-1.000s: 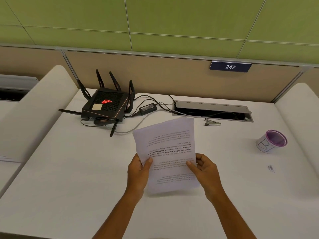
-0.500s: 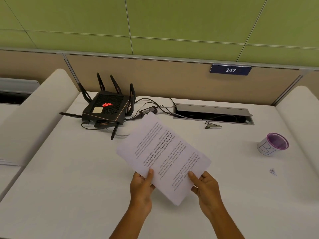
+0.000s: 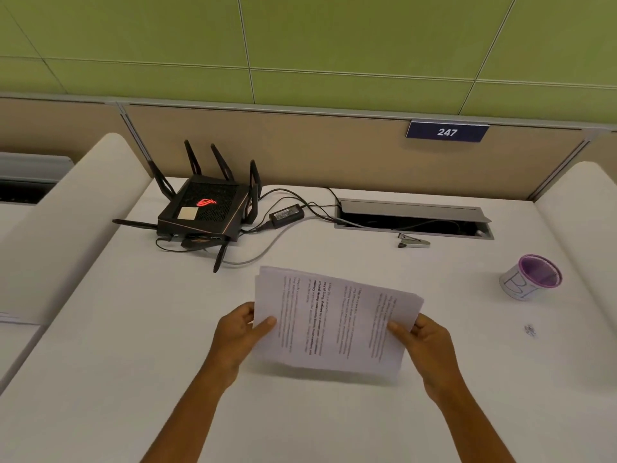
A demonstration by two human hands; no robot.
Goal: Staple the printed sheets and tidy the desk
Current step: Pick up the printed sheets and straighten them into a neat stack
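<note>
Sheets (image 3: 334, 322) now turned sideways from upright, lifted just above the desk (image 3: 100, 345), pinched at either end by left hand (image 3: 238, 339) and right hand (image 3: 425, 349); squared for stapling, stapler (image 3: 414, 242) untouched near the cable slot.

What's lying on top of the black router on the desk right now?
A small pale square sticker or note sits on the router, beside its glowing red logo. Whether anything is written on the square cannot be told.
</note>
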